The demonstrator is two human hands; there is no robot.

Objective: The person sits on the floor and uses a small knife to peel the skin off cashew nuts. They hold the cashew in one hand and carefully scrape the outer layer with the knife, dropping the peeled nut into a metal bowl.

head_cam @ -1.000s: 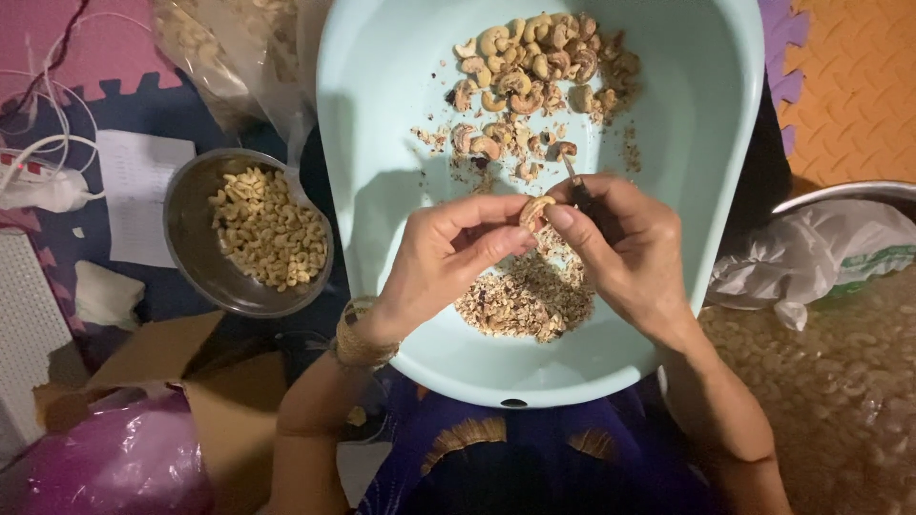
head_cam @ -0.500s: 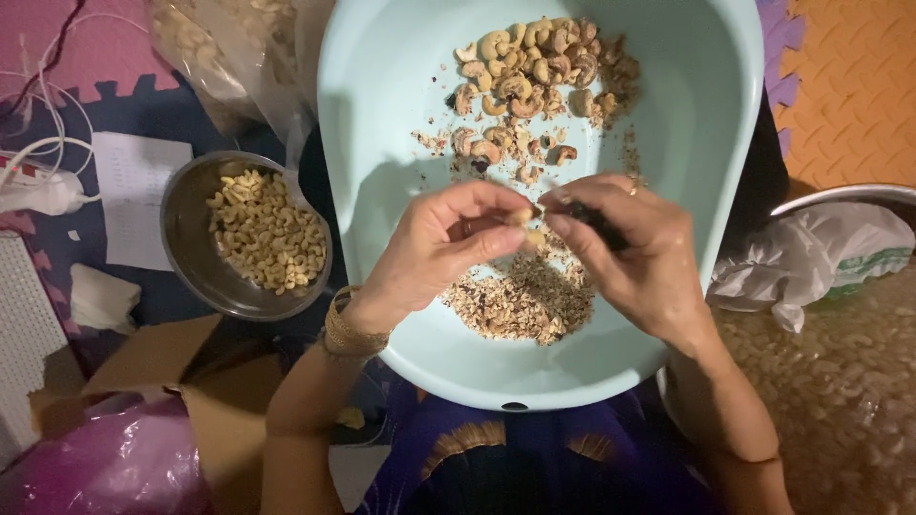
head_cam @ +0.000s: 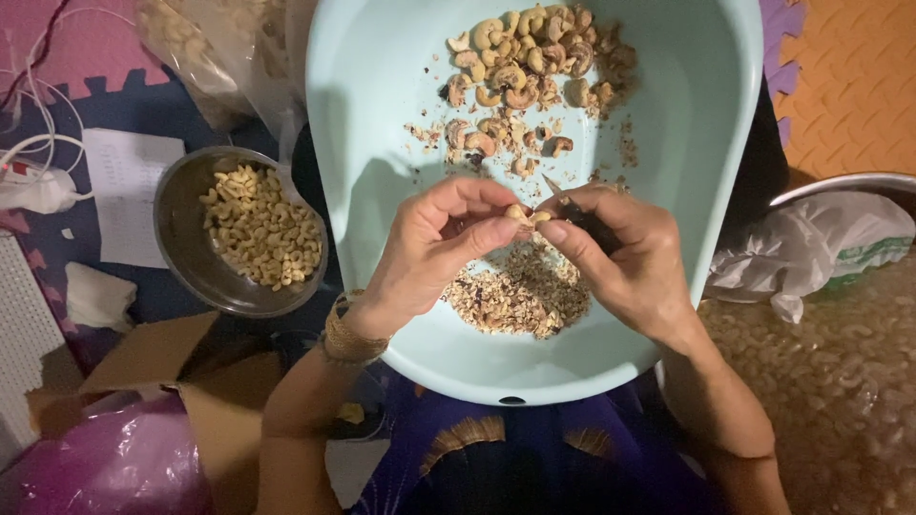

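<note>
My left hand (head_cam: 434,243) and my right hand (head_cam: 625,253) meet over a pale blue plastic basin (head_cam: 372,114) on my lap. Between the fingertips of both hands sits one pale cashew nut (head_cam: 523,216). My right hand also grips a small dark-handled knife (head_cam: 582,217), its thin blade pointing up toward the far side. Unpeeled brown cashews (head_cam: 530,57) lie heaped at the far end of the basin. A pile of skin scraps (head_cam: 520,291) lies under my hands.
A metal bowl (head_cam: 186,253) of peeled pale cashews stands left of the basin. A clear bag of nuts (head_cam: 205,48) lies at top left. A crumpled plastic bag (head_cam: 811,243) and a metal rim (head_cam: 849,183) are at right. Cardboard (head_cam: 153,367) and a pink bag (head_cam: 114,467) sit bottom left.
Both hands stay over the scrap pile, working the same nut. My fingers have shifted slightly, and the knife now lies more across my right fingers.
</note>
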